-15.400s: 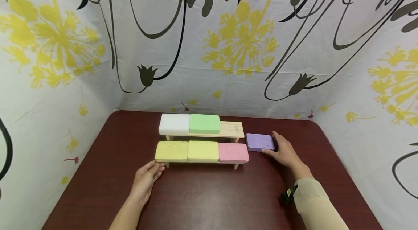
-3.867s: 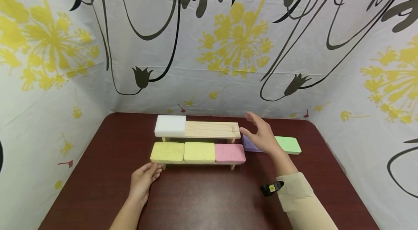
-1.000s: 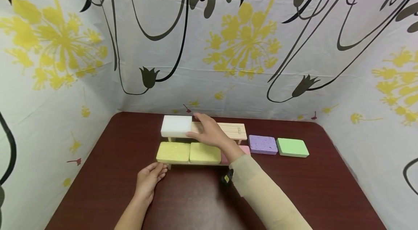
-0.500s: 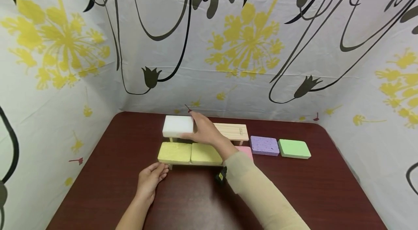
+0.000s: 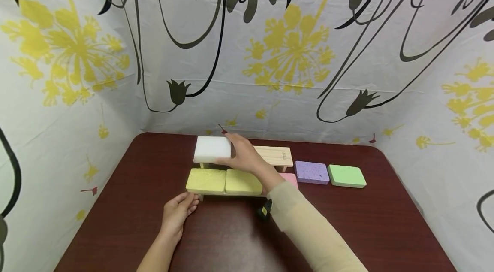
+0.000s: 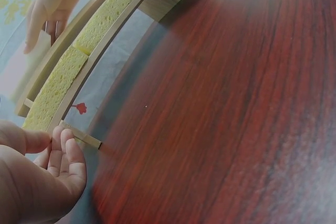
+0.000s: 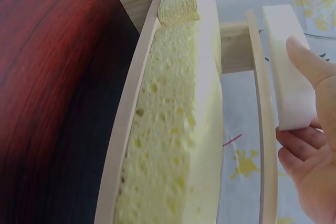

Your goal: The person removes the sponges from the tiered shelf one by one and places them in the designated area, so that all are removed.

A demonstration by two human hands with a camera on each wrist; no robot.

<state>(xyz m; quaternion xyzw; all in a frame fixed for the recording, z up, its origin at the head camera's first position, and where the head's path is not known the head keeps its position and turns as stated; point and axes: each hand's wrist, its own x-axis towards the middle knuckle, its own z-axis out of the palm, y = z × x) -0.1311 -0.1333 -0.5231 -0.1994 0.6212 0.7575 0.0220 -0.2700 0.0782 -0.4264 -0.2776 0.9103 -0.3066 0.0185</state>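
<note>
My right hand [image 5: 245, 154] grips the right end of a white sponge block [image 5: 212, 149] at the left of the rear wooden stand [image 5: 275, 156]. In the right wrist view, the thumb lies on one side of the block and the fingers curl at its end. My left hand [image 5: 176, 216] pinches the left end of the front wooden stand [image 7: 124, 129]. Two yellow sponges, the left one [image 5: 206, 180] and the middle one [image 5: 243, 182], lie on that stand beside a pink sponge [image 5: 290, 179], partly hidden by my right arm.
A purple sponge [image 5: 311, 172] and a green sponge [image 5: 347, 176] lie side by side on the dark red table [image 5: 216, 237], right of the stands. A patterned cloth [image 5: 231, 66] hangs behind and at both sides.
The green sponge moved from the rear stand to the table beside the purple one. My right hand went left to the white block, which has shifted slightly right. The left hand stayed put.
</note>
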